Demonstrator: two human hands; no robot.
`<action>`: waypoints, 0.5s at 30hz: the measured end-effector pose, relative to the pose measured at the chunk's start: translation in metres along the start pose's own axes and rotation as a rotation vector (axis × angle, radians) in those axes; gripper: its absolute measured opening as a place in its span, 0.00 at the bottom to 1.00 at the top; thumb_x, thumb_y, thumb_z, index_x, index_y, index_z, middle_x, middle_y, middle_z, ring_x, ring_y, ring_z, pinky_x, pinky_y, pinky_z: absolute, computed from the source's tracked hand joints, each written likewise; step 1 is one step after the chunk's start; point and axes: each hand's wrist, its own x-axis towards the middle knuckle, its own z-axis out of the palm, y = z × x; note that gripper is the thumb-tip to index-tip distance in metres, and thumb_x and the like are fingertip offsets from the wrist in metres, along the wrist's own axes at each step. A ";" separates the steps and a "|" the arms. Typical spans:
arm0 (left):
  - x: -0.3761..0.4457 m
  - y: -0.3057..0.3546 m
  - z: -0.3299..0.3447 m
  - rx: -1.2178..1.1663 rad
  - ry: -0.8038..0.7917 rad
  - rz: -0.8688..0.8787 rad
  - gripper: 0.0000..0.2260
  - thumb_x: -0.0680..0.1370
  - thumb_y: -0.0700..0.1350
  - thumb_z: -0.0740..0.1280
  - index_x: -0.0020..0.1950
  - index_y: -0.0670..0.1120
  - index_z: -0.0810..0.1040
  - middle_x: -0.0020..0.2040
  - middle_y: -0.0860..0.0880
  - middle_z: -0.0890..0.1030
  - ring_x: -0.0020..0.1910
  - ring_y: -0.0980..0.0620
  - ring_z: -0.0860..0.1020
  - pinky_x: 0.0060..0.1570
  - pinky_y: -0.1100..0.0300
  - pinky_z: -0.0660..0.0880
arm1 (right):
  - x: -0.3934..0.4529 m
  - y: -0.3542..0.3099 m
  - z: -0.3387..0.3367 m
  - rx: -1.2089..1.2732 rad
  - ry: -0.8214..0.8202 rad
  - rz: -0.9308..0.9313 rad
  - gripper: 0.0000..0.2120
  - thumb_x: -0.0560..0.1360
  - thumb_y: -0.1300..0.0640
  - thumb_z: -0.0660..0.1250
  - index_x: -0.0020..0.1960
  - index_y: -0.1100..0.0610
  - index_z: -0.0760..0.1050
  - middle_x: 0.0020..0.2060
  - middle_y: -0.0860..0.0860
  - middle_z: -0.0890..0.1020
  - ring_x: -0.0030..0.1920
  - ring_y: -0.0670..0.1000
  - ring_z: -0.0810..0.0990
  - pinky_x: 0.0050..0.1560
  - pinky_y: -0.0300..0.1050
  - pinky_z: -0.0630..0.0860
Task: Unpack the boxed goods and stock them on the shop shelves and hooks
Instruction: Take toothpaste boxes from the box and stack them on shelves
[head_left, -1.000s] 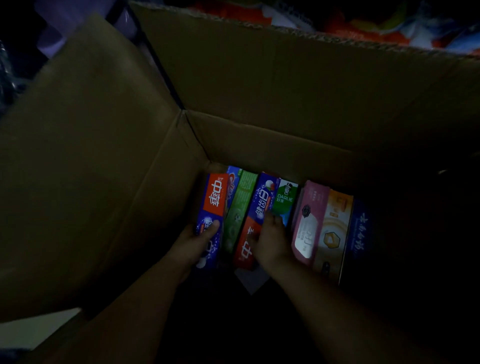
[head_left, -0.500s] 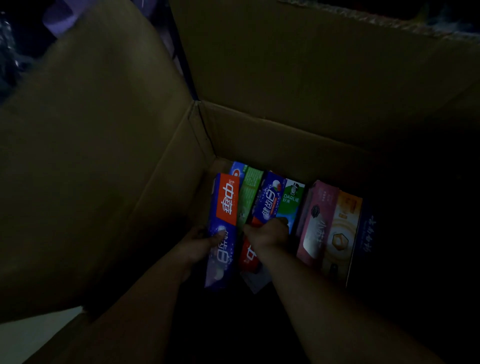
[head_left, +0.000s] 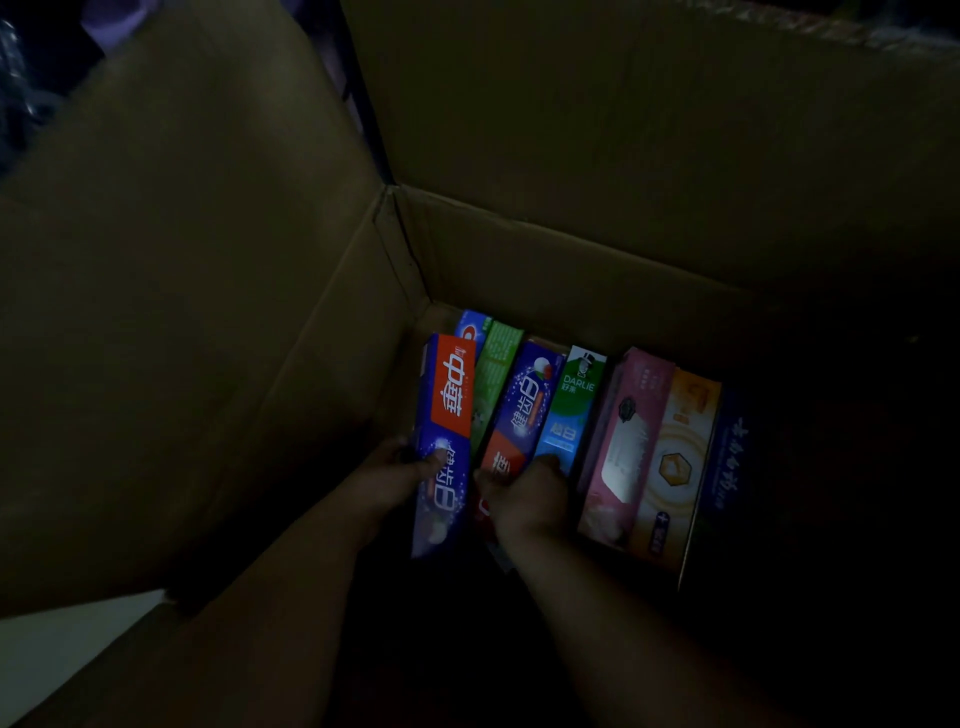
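**Two hands deep in the big box**

The left hand (head_left: 400, 475) holds a blue and red toothpaste box (head_left: 445, 441), thumb on its front. The right hand (head_left: 524, 499) curls its fingers over the next toothpaste box (head_left: 519, 415). Both sit in a row inside the dark cardboard box (head_left: 571, 280), beside a pink box (head_left: 628, 441).

A shop's stock area, dimly lit: an open cardboard carton (head_left: 519, 156) holds assorted retail toothpaste boxes (head_left: 571, 410) (several brands, packed side by side) along its far wall.
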 end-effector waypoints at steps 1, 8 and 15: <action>-0.002 0.001 0.001 0.000 0.001 0.000 0.11 0.74 0.41 0.71 0.51 0.45 0.71 0.53 0.43 0.78 0.47 0.45 0.78 0.49 0.50 0.75 | -0.004 0.002 0.004 0.012 -0.001 0.002 0.29 0.65 0.49 0.77 0.58 0.63 0.71 0.55 0.59 0.79 0.55 0.57 0.80 0.54 0.46 0.76; -0.005 0.002 0.002 -0.027 -0.012 0.024 0.11 0.75 0.40 0.70 0.51 0.46 0.68 0.48 0.44 0.76 0.42 0.48 0.77 0.44 0.53 0.74 | -0.008 0.014 0.009 0.153 -0.032 0.016 0.22 0.70 0.58 0.73 0.59 0.65 0.71 0.51 0.57 0.77 0.53 0.55 0.78 0.45 0.37 0.69; -0.006 0.001 0.002 -0.017 0.011 0.014 0.09 0.75 0.41 0.70 0.46 0.48 0.70 0.49 0.43 0.77 0.42 0.48 0.77 0.45 0.53 0.75 | -0.023 0.009 0.024 0.108 0.066 -0.050 0.39 0.60 0.51 0.79 0.64 0.63 0.65 0.62 0.60 0.68 0.60 0.63 0.72 0.59 0.56 0.72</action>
